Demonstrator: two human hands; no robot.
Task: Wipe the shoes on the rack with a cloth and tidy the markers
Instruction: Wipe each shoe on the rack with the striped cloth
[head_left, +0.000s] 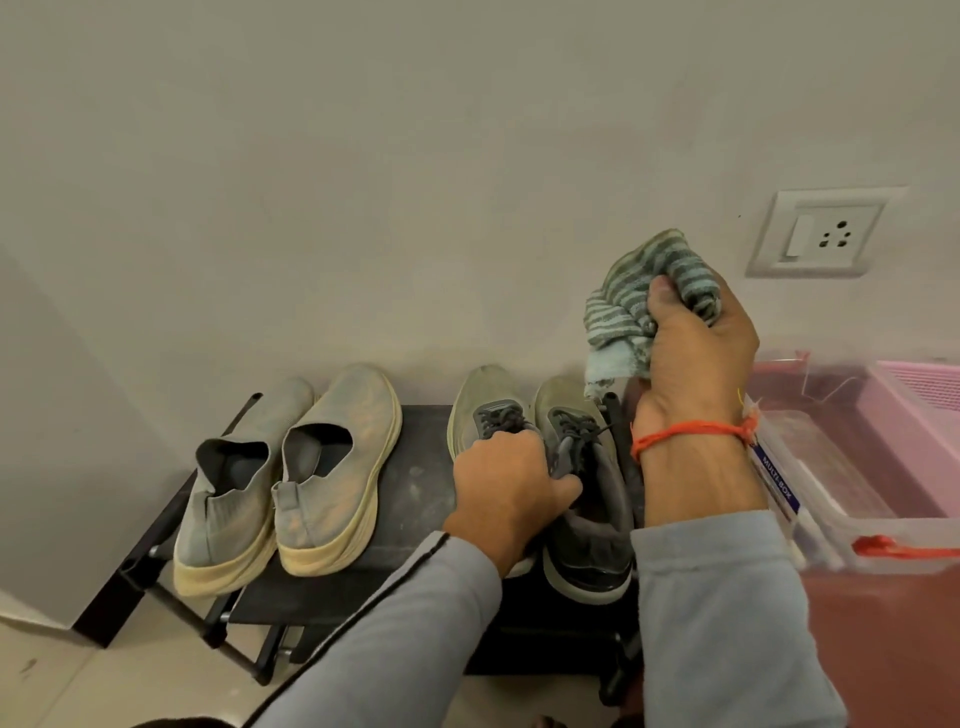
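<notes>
On top of the black shoe rack (410, 467), against the pale wall, two pairs of shoes stand with their toes to the wall. Your left hand (506, 491) rests on the left shoe (480, 410) of the right-hand pair, the grey-green laced trainers; its fingers are curled down over the tongue and laces, and the thumb lies toward the collar of the right trainer (587, 499) just beside it. Whether the fingers truly pinch the laces or only press on them you cannot tell from this angle.

Your right hand (696, 353) is raised above the far right end of the rack, near the toe of the right trainer. Its fingers and thumb are closed round a bunched striped cloth (631, 301), grey and pale blue-green, which sticks up above the hand and hangs down at the left of it, its lowest corner just above the trainer's toe. An orange thread (685, 432) is tied round that wrist, and both arms wear grey sleeves (722, 613).

To the left on the rack, well apart from your hands, sits the pair of grey slip-on shoes (291, 478) with cream soles, side by side and touching.

To the right of the rack, a clear plastic box (852, 540) with a blue label and a red catch stands on a reddish surface; a pink tray (919, 387) sits at its far side. What lies inside the box is too blurred to name. A white wall socket (818, 234) with a switch is set in the wall above it.
</notes>
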